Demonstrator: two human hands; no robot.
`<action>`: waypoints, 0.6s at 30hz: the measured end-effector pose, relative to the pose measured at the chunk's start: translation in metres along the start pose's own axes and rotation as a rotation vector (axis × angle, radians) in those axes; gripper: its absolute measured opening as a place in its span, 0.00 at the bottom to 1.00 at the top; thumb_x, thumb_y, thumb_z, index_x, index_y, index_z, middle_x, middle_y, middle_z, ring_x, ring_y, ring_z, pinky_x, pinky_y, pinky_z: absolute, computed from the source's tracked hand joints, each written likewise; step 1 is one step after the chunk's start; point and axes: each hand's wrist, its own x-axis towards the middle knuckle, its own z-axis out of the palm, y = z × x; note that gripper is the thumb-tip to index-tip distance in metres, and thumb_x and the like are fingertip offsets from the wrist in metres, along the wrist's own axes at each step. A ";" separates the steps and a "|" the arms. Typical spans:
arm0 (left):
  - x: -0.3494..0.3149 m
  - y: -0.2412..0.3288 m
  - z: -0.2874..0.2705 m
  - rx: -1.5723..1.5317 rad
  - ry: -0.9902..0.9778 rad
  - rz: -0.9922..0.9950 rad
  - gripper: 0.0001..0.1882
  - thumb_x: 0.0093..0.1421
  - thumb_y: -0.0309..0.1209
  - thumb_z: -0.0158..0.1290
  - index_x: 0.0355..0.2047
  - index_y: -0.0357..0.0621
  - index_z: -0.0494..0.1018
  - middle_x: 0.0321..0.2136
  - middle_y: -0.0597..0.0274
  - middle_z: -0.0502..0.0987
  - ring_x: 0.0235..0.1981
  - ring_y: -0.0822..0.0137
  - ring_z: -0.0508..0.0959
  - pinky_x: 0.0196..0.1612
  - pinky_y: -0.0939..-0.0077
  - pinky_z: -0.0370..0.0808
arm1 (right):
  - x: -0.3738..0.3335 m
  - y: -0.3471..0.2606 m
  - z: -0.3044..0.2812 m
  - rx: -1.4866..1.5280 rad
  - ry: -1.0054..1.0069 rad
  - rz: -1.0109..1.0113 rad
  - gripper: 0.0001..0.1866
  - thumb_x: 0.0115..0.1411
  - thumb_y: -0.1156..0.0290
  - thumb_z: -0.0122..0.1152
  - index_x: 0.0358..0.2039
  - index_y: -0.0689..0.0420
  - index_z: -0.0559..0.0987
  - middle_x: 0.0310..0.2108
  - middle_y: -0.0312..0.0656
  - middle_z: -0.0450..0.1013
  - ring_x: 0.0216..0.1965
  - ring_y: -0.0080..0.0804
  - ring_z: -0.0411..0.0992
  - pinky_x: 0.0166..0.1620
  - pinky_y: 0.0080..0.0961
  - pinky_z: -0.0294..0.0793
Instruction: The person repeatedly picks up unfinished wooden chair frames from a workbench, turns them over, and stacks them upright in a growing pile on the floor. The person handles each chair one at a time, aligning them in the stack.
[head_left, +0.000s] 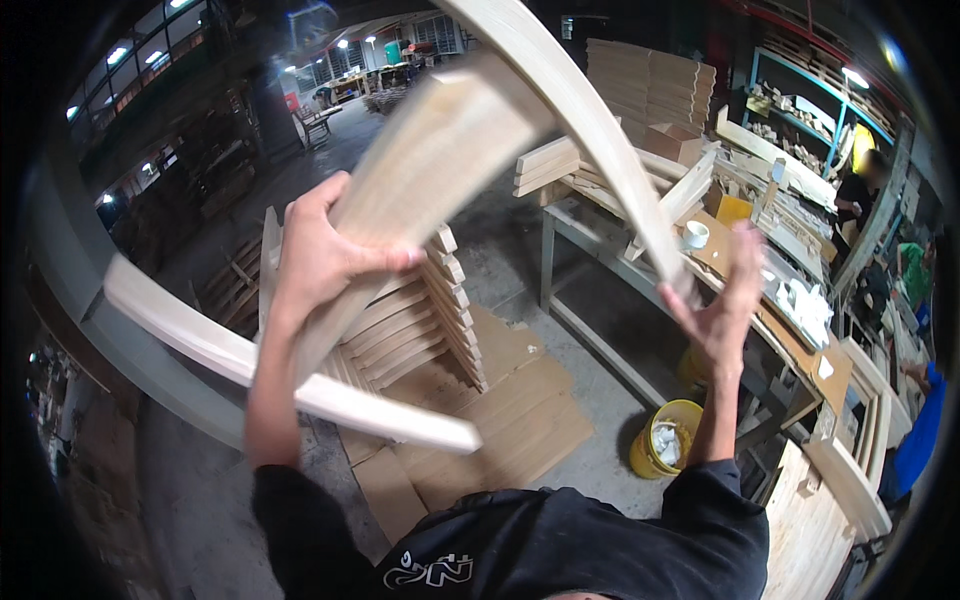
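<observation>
One wooden frame (470, 115) aloft above floor cardboard (520, 430).
Left hand (330, 250) clamps its broad board (415, 165), seemingly bearing the weight; right hand (718, 315) spreads open beside a curved rail (603, 140), contact unclear.

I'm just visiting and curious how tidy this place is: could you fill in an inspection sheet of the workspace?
Surface: workbench at right, bearing wooden pieces, a white cup and white scraps.
Things: wide wooden board, blurred, with curved bars near both ends; joins unclear.
Clutter: cardboard on the floor; yellow bucket holding scraps.
Hands: left hand grips the board; right hand is open beside one bar, contact unclear.
Cables: nothing seen.
Surroundings: stacked wooden parts, blue shelving, someone's blue sleeve.
</observation>
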 end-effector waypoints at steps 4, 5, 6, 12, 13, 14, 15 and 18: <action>0.020 0.019 0.018 0.198 -0.323 -0.162 0.30 0.30 0.41 0.75 0.30 0.35 0.76 0.26 0.56 0.78 0.28 0.67 0.77 0.37 0.74 0.72 | -0.146 -0.027 0.090 1.071 -0.909 0.572 0.34 0.45 0.63 0.73 0.52 0.62 0.71 0.39 0.47 0.76 0.39 0.33 0.74 0.42 0.33 0.75; 0.025 0.016 0.028 0.249 -0.381 -0.152 0.32 0.28 0.43 0.75 0.30 0.35 0.75 0.26 0.52 0.78 0.29 0.59 0.79 0.38 0.70 0.72 | -0.190 -0.049 0.101 1.131 -0.840 0.670 0.26 0.47 0.65 0.72 0.43 0.62 0.73 0.32 0.43 0.75 0.34 0.30 0.73 0.37 0.31 0.73; 0.034 0.019 0.038 0.295 -0.435 -0.145 0.32 0.29 0.42 0.74 0.31 0.35 0.76 0.26 0.49 0.79 0.30 0.58 0.80 0.38 0.69 0.74 | -0.231 -0.067 0.112 1.179 -0.753 0.766 0.19 0.48 0.66 0.71 0.35 0.62 0.74 0.26 0.39 0.74 0.28 0.28 0.72 0.32 0.30 0.72; 0.032 -0.032 0.042 0.516 -0.664 -0.397 0.37 0.35 0.53 0.71 0.31 0.28 0.79 0.28 0.43 0.81 0.31 0.54 0.82 0.37 0.64 0.77 | -0.223 -0.114 0.037 1.335 -1.131 1.282 0.10 0.51 0.73 0.68 0.26 0.63 0.74 0.20 0.37 0.73 0.21 0.23 0.73 0.24 0.23 0.72; 0.028 -0.050 0.043 0.458 -0.670 -0.440 0.38 0.36 0.56 0.69 0.31 0.27 0.79 0.28 0.42 0.80 0.30 0.55 0.81 0.36 0.64 0.77 | -0.215 -0.095 0.030 1.384 -1.183 1.214 0.11 0.51 0.74 0.68 0.29 0.63 0.74 0.20 0.38 0.74 0.20 0.23 0.73 0.23 0.21 0.72; 0.022 -0.074 0.045 0.401 -0.674 -0.471 0.39 0.38 0.58 0.68 0.31 0.27 0.79 0.28 0.42 0.80 0.30 0.55 0.81 0.36 0.64 0.77 | -0.203 -0.077 0.024 1.488 -1.263 1.228 0.14 0.52 0.74 0.68 0.35 0.64 0.73 0.21 0.40 0.74 0.20 0.23 0.73 0.24 0.20 0.74; 0.014 -0.096 0.049 0.336 -0.676 -0.495 0.41 0.39 0.61 0.66 0.31 0.26 0.79 0.27 0.42 0.80 0.30 0.55 0.81 0.35 0.65 0.77 | -0.180 -0.066 0.017 1.587 -1.263 1.352 0.18 0.53 0.76 0.65 0.42 0.65 0.69 0.23 0.41 0.74 0.20 0.25 0.73 0.24 0.22 0.76; 0.008 -0.143 0.064 0.243 -0.737 -0.554 0.45 0.41 0.65 0.62 0.32 0.25 0.79 0.26 0.43 0.79 0.29 0.55 0.80 0.35 0.66 0.75 | -0.145 -0.054 0.019 1.660 -1.255 1.412 0.27 0.56 0.76 0.62 0.54 0.65 0.64 0.23 0.43 0.72 0.20 0.28 0.73 0.23 0.28 0.80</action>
